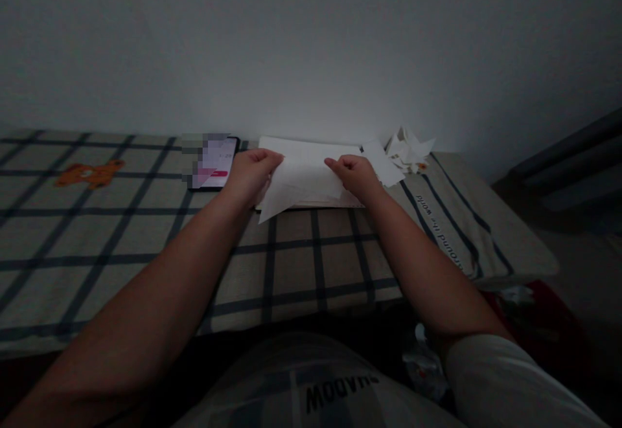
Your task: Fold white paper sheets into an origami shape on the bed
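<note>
A white sheet of paper (302,179) is held up between my two hands, one lower corner hanging down toward me. My left hand (253,172) pinches its left side between thumb and fingers. On the other side, my right hand (354,172) is closed on the sheet's right part, the thumb pointing inward. Beneath and behind it lies a white pad of paper (311,146), partly covered by the sheet and my hands. Just right of the pad rest a loose piece of white paper (383,164) and some folded white paper (411,148).
A checked cloth (311,266) covers the table, which stands against a pale wall (311,46). Left of my left hand lies a phone (214,164) with its screen lit. Farther left is an orange bear-shaped piece (90,174). A red container (539,324) stands below the table's right end.
</note>
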{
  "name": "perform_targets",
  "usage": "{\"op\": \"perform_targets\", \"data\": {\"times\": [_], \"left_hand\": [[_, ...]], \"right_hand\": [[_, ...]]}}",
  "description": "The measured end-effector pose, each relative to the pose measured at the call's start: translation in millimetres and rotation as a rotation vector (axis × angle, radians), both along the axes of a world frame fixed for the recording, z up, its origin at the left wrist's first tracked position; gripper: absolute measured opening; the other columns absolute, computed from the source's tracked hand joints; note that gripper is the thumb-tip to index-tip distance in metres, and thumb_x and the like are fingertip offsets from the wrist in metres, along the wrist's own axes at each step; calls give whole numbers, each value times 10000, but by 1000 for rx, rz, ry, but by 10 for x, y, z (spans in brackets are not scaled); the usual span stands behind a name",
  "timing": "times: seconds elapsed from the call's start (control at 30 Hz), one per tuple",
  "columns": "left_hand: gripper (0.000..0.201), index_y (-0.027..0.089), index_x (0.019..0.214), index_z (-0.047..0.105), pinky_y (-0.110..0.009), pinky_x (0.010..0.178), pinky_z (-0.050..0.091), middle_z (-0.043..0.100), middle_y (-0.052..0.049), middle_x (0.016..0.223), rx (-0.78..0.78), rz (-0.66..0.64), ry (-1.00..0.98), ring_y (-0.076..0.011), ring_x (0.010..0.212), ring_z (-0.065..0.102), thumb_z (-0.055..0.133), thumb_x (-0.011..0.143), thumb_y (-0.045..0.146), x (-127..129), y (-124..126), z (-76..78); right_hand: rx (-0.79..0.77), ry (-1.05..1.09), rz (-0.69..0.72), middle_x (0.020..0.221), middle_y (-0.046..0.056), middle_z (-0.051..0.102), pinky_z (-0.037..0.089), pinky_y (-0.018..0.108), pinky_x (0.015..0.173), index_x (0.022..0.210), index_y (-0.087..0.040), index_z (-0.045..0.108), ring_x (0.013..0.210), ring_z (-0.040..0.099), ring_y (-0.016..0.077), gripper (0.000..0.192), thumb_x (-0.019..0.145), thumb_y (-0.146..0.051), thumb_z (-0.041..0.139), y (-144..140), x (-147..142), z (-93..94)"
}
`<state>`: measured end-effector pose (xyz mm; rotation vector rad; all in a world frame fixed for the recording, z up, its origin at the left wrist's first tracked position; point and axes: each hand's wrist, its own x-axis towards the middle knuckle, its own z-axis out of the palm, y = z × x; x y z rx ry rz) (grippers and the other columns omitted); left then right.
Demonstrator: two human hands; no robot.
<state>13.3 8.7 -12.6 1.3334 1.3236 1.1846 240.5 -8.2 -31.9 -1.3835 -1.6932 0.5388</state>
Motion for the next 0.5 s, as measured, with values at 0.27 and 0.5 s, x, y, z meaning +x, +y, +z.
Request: {"op": "perform_targets", "data": {"times": [0.27,0.5], "left_hand": [[229,168,741,730,-278,593,423,688,-31,685,202,-181,274,-158,645,573,678,743,391,59,-100,-83],[254,181,830,767,-278,673,459,746,-41,787,313,-252,471,-165,702,627,611,835,381,142,-252,-63]], "right_hand": [[112,-103,124,801,51,674,389,302,686,787,-172,658,736,559,159,249,874,-396,590,-68,-109,43],[38,5,282,787,42,681,410,297,659,802,-170,671,723,567,162,231,826,-391,607,-89,-192,15]]}}
